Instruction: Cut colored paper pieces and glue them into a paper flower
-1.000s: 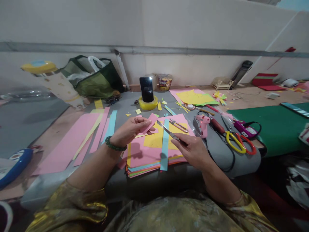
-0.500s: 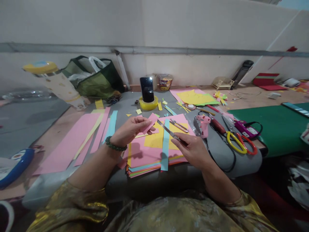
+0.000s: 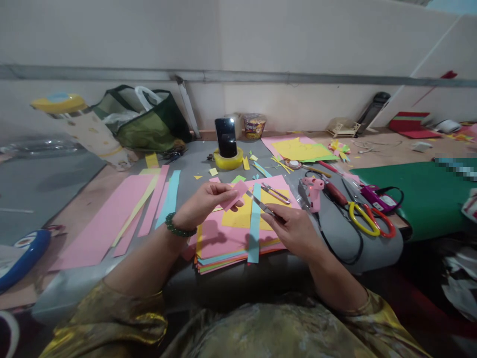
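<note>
A small piece of pink paper [image 3: 235, 195] is pinched between the thumb and fingers of my left hand [image 3: 208, 200], which is closed above the paper stack. My right hand [image 3: 292, 226] is closed around a slim tool with a metal blade [image 3: 257, 201]. Its tip points up and left, close to the paper's right edge; whether they touch I cannot tell. Under both hands lies a stack of coloured paper [image 3: 223, 248], pink on top with a yellow sheet [image 3: 238, 218]. Across it runs a light blue strip [image 3: 254, 233], and a slender metal cutter [image 3: 276, 193] rests beside that.
Pink sheets [image 3: 108, 214] and blue strips [image 3: 173, 194] lie left. A phone [image 3: 226, 136] leans in a yellow tape roll [image 3: 228, 160] behind. To the right are a pink glue gun [image 3: 314, 191] with a black cord and scissors [image 3: 363, 219]. Paper scraps lie around.
My left hand has shifted the pink paper slightly right and turned it to show more of its face. The blade in my right hand has moved slightly right, its tip lower.
</note>
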{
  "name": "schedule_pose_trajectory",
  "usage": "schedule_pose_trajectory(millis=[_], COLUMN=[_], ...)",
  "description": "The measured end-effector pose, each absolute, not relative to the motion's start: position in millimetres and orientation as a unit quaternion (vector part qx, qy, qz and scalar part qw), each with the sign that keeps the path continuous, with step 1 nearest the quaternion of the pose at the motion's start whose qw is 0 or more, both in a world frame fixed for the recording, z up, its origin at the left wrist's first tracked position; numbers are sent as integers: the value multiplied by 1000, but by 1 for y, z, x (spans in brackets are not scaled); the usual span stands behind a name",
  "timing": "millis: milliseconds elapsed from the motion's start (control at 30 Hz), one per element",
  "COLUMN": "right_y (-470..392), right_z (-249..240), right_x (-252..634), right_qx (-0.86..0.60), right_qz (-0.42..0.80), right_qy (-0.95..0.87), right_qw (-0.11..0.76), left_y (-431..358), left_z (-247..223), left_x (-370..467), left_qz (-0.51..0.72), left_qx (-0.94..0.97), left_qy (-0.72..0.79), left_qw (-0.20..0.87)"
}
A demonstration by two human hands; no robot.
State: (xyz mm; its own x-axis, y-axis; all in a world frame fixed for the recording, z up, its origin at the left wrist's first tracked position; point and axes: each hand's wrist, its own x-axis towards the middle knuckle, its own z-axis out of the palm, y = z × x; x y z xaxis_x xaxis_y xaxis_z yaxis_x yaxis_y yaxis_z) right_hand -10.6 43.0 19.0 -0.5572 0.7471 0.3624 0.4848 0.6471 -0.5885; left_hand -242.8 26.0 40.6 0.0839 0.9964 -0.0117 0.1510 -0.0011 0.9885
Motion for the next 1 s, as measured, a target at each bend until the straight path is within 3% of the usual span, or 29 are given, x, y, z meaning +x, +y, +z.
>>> schedule_pose_trajectory(millis=[267, 767, 1000], right_y=[48, 42, 54], right_z=[16, 14, 15], right_x=[-21, -17, 5], right_qx=[-349, -338, -382], right_qz=[139, 193, 148], right_qy=[-869, -855, -796], right_qw=[320, 344, 446], left_y=[25, 24, 27], left_z=[37, 38, 42], left_x=[-232, -234, -250], left_qz=[411, 409, 428], left_qx=[586, 605, 571], left_qy=[484, 453, 500], left_qw=[503, 512, 491])
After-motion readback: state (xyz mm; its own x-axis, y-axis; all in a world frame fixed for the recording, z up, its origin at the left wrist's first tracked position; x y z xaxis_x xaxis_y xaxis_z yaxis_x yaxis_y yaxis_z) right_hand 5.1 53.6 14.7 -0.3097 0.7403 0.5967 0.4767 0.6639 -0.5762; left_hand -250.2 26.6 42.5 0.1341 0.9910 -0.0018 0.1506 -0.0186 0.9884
